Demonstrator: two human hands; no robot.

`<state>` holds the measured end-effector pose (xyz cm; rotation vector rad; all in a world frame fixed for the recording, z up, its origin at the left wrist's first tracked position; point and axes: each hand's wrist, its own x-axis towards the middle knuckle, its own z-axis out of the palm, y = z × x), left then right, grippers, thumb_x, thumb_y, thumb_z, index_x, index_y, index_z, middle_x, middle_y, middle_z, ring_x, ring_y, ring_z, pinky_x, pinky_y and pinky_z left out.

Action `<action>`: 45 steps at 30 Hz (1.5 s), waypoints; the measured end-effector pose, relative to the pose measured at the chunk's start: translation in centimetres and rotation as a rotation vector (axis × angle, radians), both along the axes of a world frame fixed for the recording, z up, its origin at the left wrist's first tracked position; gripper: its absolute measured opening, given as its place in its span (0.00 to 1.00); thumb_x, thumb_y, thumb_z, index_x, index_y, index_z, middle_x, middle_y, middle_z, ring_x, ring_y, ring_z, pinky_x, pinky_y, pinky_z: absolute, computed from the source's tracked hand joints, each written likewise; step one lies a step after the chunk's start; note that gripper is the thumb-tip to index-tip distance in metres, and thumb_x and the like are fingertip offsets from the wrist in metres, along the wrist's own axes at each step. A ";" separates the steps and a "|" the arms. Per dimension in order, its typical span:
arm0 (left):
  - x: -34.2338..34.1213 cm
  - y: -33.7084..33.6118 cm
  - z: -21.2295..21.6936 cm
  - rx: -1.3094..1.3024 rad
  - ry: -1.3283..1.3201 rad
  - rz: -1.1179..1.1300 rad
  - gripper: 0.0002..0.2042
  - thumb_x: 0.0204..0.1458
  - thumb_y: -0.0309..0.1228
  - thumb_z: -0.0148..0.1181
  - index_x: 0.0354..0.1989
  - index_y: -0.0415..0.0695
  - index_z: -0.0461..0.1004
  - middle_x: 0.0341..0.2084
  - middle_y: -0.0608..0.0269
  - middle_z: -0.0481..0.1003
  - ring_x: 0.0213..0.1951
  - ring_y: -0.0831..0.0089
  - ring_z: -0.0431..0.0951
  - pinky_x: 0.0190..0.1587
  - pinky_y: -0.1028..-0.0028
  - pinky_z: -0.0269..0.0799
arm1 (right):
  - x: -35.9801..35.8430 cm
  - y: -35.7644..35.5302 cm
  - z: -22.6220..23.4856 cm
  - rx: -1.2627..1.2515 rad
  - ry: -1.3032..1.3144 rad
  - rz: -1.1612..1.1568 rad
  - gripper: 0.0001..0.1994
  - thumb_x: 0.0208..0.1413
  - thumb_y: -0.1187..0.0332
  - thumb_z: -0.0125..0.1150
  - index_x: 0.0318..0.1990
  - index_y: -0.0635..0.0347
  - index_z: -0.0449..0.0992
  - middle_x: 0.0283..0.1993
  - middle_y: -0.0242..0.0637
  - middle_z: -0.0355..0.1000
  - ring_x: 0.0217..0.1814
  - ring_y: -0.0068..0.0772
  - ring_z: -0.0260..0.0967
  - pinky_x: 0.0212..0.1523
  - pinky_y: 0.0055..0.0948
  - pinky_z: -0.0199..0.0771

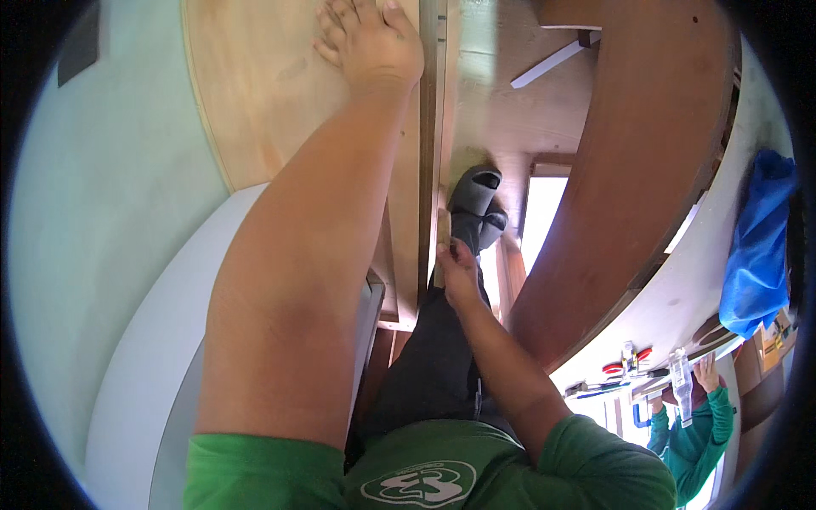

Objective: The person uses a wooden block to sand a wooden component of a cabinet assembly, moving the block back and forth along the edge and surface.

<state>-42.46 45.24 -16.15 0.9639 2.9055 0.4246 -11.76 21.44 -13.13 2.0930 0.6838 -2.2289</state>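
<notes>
My left hand [367, 38] lies flat, fingers spread, on a pale wooden panel [272, 93] at the top of the view. Lower and to the right, close by the panel's long edge [429, 127], my right hand [460, 274] is closed round a narrow tan block-like piece [443, 229]. Its exact kind cannot be made out, since my fingers and the edge cover part of it. Whether the piece touches the edge is unclear.
A curved brown wooden surface [629, 170] sweeps down the right. Beyond it are a blue bag [759, 246], red-handled pliers [627, 361] and a clear bottle [682, 387]. Another person in a green sleeve [710, 433] is at lower right. A white strip [557, 64] lies on the floor.
</notes>
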 end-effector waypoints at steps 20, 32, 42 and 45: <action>0.1 0.0 0.3 0.008 0.044 0.049 0.26 0.64 0.42 0.44 0.66 0.42 0.67 0.70 0.44 0.59 0.72 0.45 0.54 0.73 0.47 0.43 | -14.6 21.2 -2.6 0.435 0.352 0.006 0.20 0.59 0.65 0.69 0.54 0.70 0.76 0.46 0.37 0.78 0.45 0.27 0.73 0.47 0.28 0.74; -0.3 0.0 0.1 -0.020 0.061 0.035 0.27 0.66 0.42 0.42 0.68 0.39 0.65 0.71 0.41 0.58 0.72 0.45 0.54 0.73 0.47 0.44 | -8.3 10.7 -1.2 0.323 0.262 0.027 0.20 0.60 0.65 0.68 0.54 0.69 0.75 0.45 0.38 0.78 0.45 0.27 0.73 0.49 0.27 0.73; -0.2 -0.4 -0.4 0.014 0.079 0.008 0.25 0.64 0.40 0.47 0.66 0.39 0.68 0.70 0.43 0.61 0.71 0.47 0.57 0.71 0.48 0.48 | -5.9 8.6 -2.0 0.326 0.214 0.133 0.21 0.61 0.69 0.66 0.59 0.66 0.73 0.48 0.36 0.77 0.48 0.25 0.73 0.53 0.27 0.73; -0.1 0.1 0.8 0.009 0.054 0.008 0.25 0.64 0.41 0.46 0.66 0.39 0.68 0.70 0.43 0.60 0.71 0.46 0.57 0.71 0.48 0.49 | -2.8 3.8 -1.9 0.201 0.194 0.122 0.22 0.63 0.69 0.65 0.62 0.68 0.70 0.51 0.36 0.76 0.51 0.26 0.72 0.55 0.28 0.72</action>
